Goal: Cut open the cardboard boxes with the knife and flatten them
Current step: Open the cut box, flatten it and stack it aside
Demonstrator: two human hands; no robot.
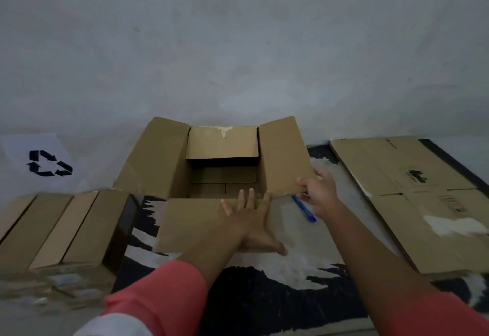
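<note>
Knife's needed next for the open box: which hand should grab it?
Probably right: the right hand, pinching the right flap, is right beside the blue knife. The left hand presses flat on the near flap, farther away.

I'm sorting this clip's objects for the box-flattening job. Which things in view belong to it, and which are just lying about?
In the job:
- open box
- left hand, flat on its near flap
- right hand, holding its right flap
- blue knife
- closed box
- flattened cardboard

Lying about:
- recycling-symbol sheet
- patterned rug
</note>
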